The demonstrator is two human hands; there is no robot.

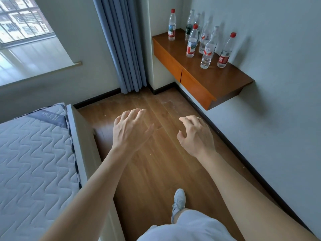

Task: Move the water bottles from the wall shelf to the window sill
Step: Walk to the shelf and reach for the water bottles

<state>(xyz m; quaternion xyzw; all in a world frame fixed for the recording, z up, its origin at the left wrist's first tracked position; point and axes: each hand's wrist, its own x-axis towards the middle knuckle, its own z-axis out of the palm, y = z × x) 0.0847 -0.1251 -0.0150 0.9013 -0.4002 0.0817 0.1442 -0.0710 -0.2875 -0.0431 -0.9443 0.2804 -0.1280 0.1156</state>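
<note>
left hand (129,129): held out forward above the floor (156,167), back of the hand up, fingers nearly straight and a little spread, thumb standing off toward the right; nothing held.
right hand (197,134): held out forward at about the same height, back up, fingers curled downward more than on the left one, thumb bent in toward the left; also holding nothing and touching nothing.
forearms (97,180): bare, coming in from the two lower corners of the view, apart from each other, so the hands lie side by side with a gap between.
water bottles (192,44): about seven, all upright on the wall shelf (218,80), well apart from both hands; gathered on the far half of its top.
red-capped bottles (224,54): three; one alone near the far left corner, one near the front edge, one nearest to the camera, close to the wall edge.
white-capped bottles (207,56): the others, standing between the red ones; exact number hard to tell against the pale wall.
wall shelf, further: brown wood, fixed to the right wall, two drawer fronts along the front edge.
window sill (34,61): pale, upper left, under the window, well apart from the shelf.
curtain (121,44): grey-blue, hanging in folds between sill and shelf.
mattress (31,153): quilted, at the left edge.
shoe (178,200): white, on the floor, below the right hand.
</note>
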